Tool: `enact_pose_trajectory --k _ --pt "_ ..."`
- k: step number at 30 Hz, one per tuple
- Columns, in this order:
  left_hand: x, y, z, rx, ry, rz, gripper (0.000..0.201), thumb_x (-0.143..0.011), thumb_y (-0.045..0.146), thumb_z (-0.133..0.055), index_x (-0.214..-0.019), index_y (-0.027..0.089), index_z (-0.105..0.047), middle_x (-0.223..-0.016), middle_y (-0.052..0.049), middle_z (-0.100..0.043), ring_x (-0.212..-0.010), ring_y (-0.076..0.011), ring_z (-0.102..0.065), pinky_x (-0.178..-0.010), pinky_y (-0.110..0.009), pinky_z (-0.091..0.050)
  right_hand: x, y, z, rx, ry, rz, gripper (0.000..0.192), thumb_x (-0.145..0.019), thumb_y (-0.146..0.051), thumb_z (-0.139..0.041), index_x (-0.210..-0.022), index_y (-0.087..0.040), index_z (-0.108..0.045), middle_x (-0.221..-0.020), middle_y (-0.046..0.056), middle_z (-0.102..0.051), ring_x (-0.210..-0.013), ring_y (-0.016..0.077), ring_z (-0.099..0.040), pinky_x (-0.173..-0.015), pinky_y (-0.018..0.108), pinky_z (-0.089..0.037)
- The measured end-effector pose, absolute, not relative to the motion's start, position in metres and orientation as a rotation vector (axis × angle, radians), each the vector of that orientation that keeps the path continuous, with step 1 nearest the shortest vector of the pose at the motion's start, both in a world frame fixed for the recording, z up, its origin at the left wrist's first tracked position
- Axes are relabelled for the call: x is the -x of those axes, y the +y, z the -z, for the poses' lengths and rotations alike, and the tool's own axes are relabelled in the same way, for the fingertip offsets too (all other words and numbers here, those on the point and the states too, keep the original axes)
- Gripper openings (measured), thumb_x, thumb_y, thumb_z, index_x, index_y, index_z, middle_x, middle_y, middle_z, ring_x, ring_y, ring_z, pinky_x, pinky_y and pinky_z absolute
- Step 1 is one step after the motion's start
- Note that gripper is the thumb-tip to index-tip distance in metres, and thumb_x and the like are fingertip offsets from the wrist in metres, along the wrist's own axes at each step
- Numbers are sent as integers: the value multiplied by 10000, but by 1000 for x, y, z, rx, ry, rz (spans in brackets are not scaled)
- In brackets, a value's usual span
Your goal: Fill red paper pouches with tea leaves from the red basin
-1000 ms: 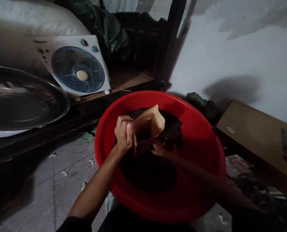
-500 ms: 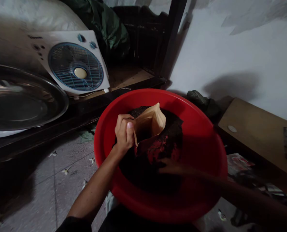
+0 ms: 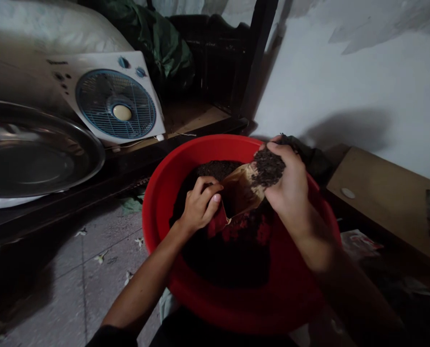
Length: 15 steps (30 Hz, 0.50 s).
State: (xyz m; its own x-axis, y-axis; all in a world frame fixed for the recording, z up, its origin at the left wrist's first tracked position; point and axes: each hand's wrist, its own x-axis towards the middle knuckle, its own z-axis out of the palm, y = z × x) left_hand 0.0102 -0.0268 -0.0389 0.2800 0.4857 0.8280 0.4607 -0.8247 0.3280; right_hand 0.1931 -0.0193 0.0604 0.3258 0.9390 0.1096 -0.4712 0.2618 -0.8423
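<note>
My left hand pinches the left edge of an open brown paper bag, its mouth tilted up toward me. At the bag's right side my right hand is curled around a clump of dark, crumbly soil, held at the rim of the mouth. Beneath both hands lies a wide red plastic tub. More dark soil is spread in it, with red patches of the bottom showing through. Shadow hides the inside of the bag.
On a low shelf to the left stand a white box fan and a large metal basin. A brown board sits on the right below the white wall. Bits of pale debris lie on the tiled floor.
My right hand has risen from the bottom of the tub to the bag's mouth, now with soil in it. My left hand and the bag have shifted slightly right.
</note>
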Motion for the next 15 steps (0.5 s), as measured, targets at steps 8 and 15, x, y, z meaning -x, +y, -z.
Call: enact_pose_trajectory --k 8,15 --pt "-10 -27 41 -2503 981 -1587 265 -1032 312 -340 -1143 234 -568 -1051 -54 -578 -925 -163 -612 -775 -312 -551 -183 -6 -46 857 -849 -1085 251 -673 -250 -767 -733 -240 -524 -698 -60 -561 -661 113 -568 -695 268 -510" --pt "-9 -26 38 -2503 1012 -1585 268 -1035 310 -334 -1136 233 -570 -1047 -56 -579 -931 -160 -614 -726 -289 -547 -179 -12 -54 839 -1041 -1067 331 -853 -423 -657 -622 -219 -536 -650 -29 -555 -623 104 -546 -640 252 -479"
